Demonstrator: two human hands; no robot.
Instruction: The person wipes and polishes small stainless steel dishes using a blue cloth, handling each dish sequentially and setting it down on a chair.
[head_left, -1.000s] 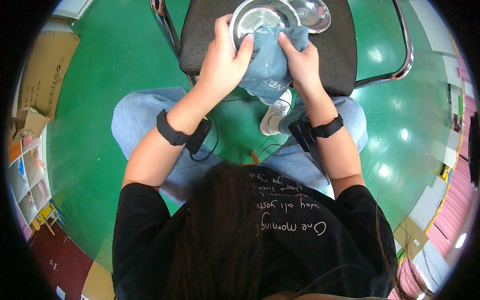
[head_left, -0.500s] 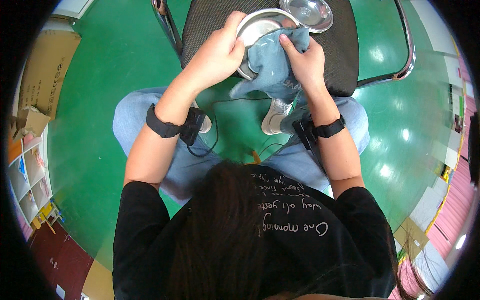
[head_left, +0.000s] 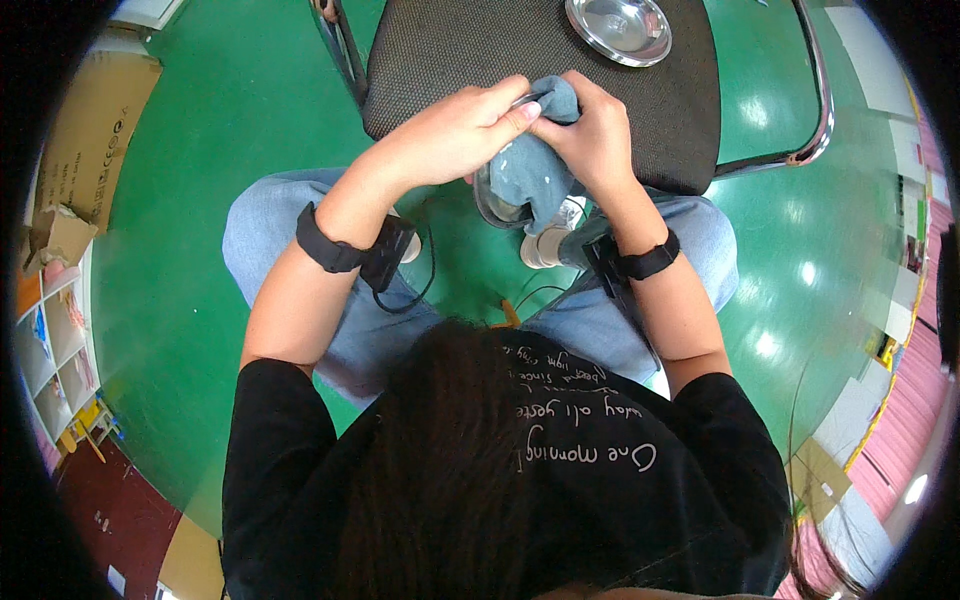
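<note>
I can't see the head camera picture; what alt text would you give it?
Seen from above, a seated person's left hand and right hand hold a blue-grey cloth wrapped around a metal bowl over a black mesh chair seat. A second metal bowl sits on the seat, above a green floor.

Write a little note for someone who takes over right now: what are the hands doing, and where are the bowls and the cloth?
Left hand: grips the rim of a metal bowl held tilted over the lap, in front of the chair's edge.
Right hand: presses a blue-grey cloth into that bowl.
A second metal bowl sits alone on the black chair seat, farther from the person.
Done: hard to tell whether the second bowl is already wiped.
Left: the wiping of the held bowl looks in progress; it is not set down yet.
</note>
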